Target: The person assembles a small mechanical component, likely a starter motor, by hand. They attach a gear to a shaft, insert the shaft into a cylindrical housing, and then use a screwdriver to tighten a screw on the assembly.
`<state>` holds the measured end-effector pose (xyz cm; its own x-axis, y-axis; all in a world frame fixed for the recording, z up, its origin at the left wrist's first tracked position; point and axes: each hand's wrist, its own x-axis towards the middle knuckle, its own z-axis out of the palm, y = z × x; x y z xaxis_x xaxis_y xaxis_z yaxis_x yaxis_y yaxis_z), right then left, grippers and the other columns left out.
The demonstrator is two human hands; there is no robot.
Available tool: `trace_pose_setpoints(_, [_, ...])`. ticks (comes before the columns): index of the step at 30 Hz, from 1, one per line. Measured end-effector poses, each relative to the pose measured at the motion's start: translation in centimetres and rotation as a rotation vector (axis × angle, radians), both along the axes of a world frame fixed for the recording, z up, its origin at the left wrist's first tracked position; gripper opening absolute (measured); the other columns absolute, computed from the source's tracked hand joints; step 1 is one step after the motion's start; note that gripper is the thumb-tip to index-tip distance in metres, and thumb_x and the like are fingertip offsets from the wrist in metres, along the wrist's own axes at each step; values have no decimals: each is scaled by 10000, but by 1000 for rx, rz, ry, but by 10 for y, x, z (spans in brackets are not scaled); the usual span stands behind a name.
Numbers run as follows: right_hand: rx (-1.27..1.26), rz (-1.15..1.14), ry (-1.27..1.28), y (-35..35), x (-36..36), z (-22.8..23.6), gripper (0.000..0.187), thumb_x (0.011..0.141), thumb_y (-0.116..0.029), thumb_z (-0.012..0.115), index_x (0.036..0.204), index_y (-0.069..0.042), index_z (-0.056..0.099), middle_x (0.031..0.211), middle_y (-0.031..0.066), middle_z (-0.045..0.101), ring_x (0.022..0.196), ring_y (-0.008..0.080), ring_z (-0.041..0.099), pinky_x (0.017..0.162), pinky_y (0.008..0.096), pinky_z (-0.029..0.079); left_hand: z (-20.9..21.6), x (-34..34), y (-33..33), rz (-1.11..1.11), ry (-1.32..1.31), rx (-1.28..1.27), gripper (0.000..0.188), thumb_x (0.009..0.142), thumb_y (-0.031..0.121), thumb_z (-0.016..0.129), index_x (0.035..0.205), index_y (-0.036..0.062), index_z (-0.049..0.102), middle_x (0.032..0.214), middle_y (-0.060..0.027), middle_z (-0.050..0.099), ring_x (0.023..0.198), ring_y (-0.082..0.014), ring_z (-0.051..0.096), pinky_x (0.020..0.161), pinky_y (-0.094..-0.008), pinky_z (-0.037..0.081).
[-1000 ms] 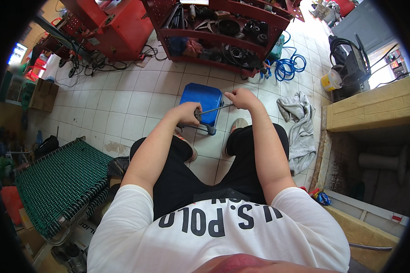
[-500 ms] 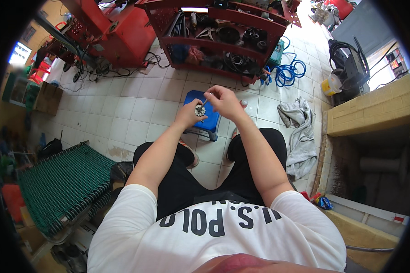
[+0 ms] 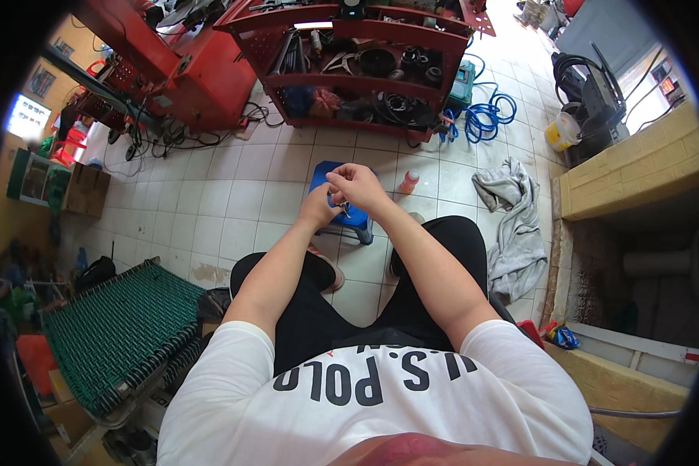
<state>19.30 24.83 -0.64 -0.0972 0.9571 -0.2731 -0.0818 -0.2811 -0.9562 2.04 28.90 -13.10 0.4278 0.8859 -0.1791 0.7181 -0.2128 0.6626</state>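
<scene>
Above a small blue plastic stool point(image 3: 321, 175), my two hands meet between my knees. Closed around a small round toothed metal part point(image 3: 343, 207) is my left hand point(image 3: 315, 207); only a sliver of the part shows past the fingers. My right hand point(image 3: 357, 187) lies over it, thumb and forefinger pinched together near the left fingertips. What that pinch holds, if anything, is too small and too covered to make out.
Beyond the stool stands a red tool cart point(image 3: 349, 70) loaded with parts. A bottle with pink liquid point(image 3: 409, 182) is on the tiles to the right, near a grey cloth point(image 3: 512, 225) and a coiled blue hose point(image 3: 489, 118). A green woven seat point(image 3: 120, 326) is at left.
My right hand has come down and left over my left hand, covering most of the toothed part. The pink bottle, formerly mostly behind my right wrist, now shows.
</scene>
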Motion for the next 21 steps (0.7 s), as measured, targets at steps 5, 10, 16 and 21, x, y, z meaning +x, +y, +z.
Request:
trace_pose_setpoints(5, [-39, -24, 45, 1, 0, -7, 367, 996, -278, 709, 1137, 59, 669, 898, 95, 737, 726, 134, 719, 656, 274, 573, 8, 0, -3, 78, 61, -54, 528, 816, 223, 840, 1280, 114, 610, 1219, -114, 712, 1169, -320, 665, 993, -438, 529])
trace_pose_setpoints(10, [-75, -54, 28, 7, 7, -24, 405, 999, -302, 712, 1189, 49, 643, 969, 111, 718, 702, 140, 698, 656, 289, 563, 48, 16, -14, 73, 185, -111, 520, 854, 231, 796, 1313, 102, 590, 1214, -116, 715, 1147, -313, 678, 979, -432, 538])
trace_pose_setpoints(16, [-124, -56, 102, 13, 7, -26, 400, 1013, -348, 686, 1177, 15, 639, 980, 108, 708, 673, 155, 699, 633, 296, 567, 43, 5, -5, 84, 89, -113, 462, 850, 173, 744, 1285, 80, 617, 1044, -109, 758, 998, -298, 731, 878, -414, 570])
trace_pose_setpoints(21, [-131, 21, 61, 17, 12, -26, 428, 1016, -392, 681, 1245, -34, 627, 1023, 114, 724, 694, 162, 713, 640, 282, 584, 40, -5, 16, 231, -78, -45, 488, 844, 162, 738, 1311, 83, 622, 1034, -132, 766, 969, -284, 741, 865, -405, 574])
